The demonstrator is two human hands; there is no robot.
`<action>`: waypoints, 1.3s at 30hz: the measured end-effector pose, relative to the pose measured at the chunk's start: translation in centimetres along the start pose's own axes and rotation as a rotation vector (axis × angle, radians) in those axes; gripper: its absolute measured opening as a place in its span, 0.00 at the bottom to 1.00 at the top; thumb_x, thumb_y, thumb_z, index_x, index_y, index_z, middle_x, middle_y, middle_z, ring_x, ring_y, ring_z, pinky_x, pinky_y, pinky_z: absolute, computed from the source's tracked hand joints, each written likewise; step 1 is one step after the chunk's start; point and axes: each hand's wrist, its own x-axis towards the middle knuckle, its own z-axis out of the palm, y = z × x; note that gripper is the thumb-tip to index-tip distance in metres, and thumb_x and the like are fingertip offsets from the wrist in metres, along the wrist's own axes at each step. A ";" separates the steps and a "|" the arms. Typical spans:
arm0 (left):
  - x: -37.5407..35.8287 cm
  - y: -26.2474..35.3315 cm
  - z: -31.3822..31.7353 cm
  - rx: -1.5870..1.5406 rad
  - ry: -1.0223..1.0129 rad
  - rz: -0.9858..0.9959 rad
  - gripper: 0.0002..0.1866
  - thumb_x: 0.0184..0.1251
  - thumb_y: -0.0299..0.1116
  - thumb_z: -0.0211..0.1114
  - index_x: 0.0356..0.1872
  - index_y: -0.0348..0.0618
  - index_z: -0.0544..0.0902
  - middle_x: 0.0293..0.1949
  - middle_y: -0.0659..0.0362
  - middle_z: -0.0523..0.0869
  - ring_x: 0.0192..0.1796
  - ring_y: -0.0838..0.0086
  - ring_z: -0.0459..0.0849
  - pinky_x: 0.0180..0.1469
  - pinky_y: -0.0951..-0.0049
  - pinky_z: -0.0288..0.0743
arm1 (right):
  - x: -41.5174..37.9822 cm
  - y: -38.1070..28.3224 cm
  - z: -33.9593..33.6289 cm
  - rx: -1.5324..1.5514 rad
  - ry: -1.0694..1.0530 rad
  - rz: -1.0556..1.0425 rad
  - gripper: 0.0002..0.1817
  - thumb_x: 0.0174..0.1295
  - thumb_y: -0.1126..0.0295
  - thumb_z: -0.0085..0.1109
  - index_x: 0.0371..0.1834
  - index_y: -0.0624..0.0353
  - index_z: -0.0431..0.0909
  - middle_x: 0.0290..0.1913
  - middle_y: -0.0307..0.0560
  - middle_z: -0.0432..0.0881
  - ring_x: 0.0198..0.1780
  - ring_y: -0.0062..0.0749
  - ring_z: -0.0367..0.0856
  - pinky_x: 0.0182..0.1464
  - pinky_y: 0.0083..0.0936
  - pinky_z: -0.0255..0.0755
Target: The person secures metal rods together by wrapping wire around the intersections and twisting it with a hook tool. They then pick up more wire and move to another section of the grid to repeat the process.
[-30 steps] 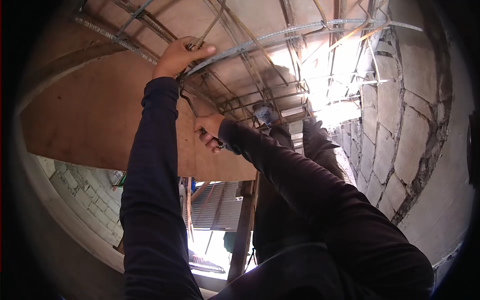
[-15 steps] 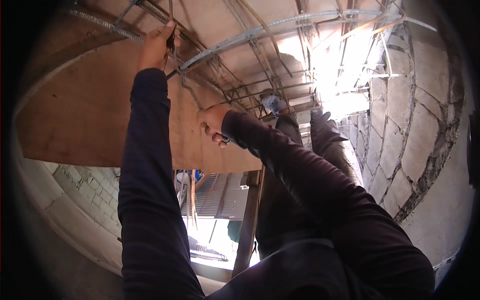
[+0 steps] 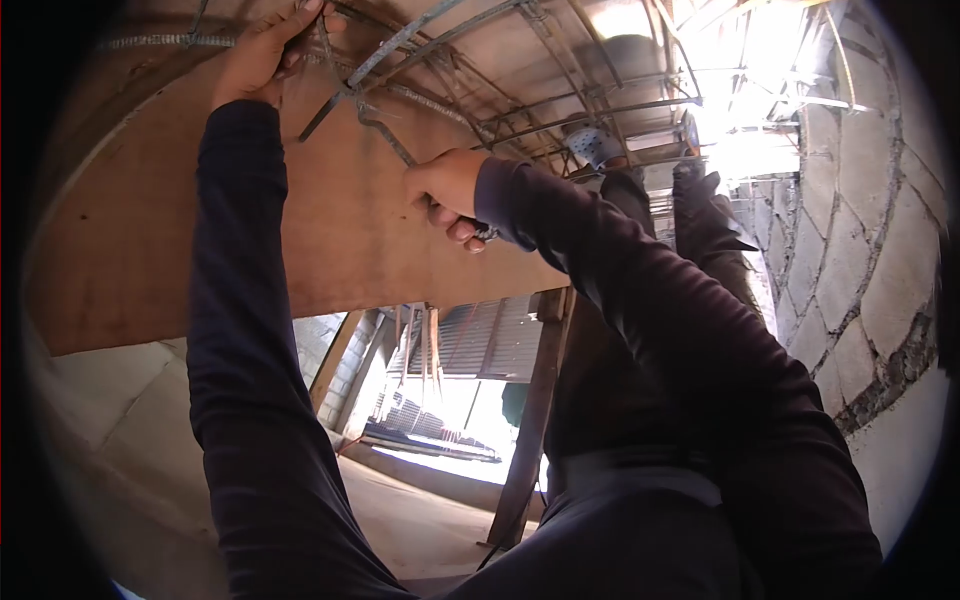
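Observation:
My right hand [image 3: 450,190] is closed around the grip of a bent steel tying hook [image 3: 385,130]; a ribbed end shows below the fingers. The hook's upper end meets a crossing of reinforcing bars [image 3: 400,40], where its tip is hard to make out. Higher up on the left, my left hand [image 3: 262,50] has its fingers closed on a thin steel bar [image 3: 326,45] that runs down to the same crossing. Part of this hand's grip is cut off by the top edge. A short bar end [image 3: 320,118] juts out beneath the crossing.
A plywood panel [image 3: 200,240] lies behind the bars. More of the rebar cage [image 3: 560,125] stretches right, near a foot in a perforated grey shoe [image 3: 594,146]. A stone-block wall [image 3: 840,250] rises on the right. A wooden post [image 3: 530,420] stands below, beside a bright opening.
The view has shifted, so the plywood and the lower opening show differently. Both hands keep their grips; my left hand appears farther up and left, my right hand slightly higher and farther right.

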 end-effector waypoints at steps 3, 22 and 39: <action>-0.9 0.2 2.1 -0.219 0.076 -0.025 0.11 0.74 0.45 0.67 0.42 0.50 0.87 0.30 0.72 0.87 0.20 0.93 0.63 0.21 0.86 0.51 | -0.1 -0.1 0.0 0.050 0.037 0.068 0.12 0.64 0.61 0.55 0.30 0.57 0.73 0.16 0.37 0.63 0.14 0.27 0.64 0.17 0.33 0.61; -0.6 -0.7 8.8 -0.363 0.892 0.190 0.18 0.76 0.39 0.64 0.26 0.38 0.81 0.20 0.64 0.76 0.22 0.82 0.71 0.26 0.76 0.62 | -1.1 -0.7 -0.7 0.105 -0.062 0.127 0.12 0.65 0.62 0.54 0.28 0.57 0.70 0.16 0.36 0.62 0.15 0.26 0.63 0.17 0.32 0.61; -0.8 -1.0 8.2 -0.599 0.859 0.141 0.15 0.75 0.42 0.65 0.27 0.46 0.81 0.18 0.68 0.76 0.17 0.83 0.67 0.19 0.78 0.54 | -0.6 -0.2 -0.4 0.140 -0.033 0.165 0.14 0.65 0.59 0.55 0.27 0.55 0.69 0.16 0.32 0.58 0.15 0.23 0.61 0.17 0.30 0.60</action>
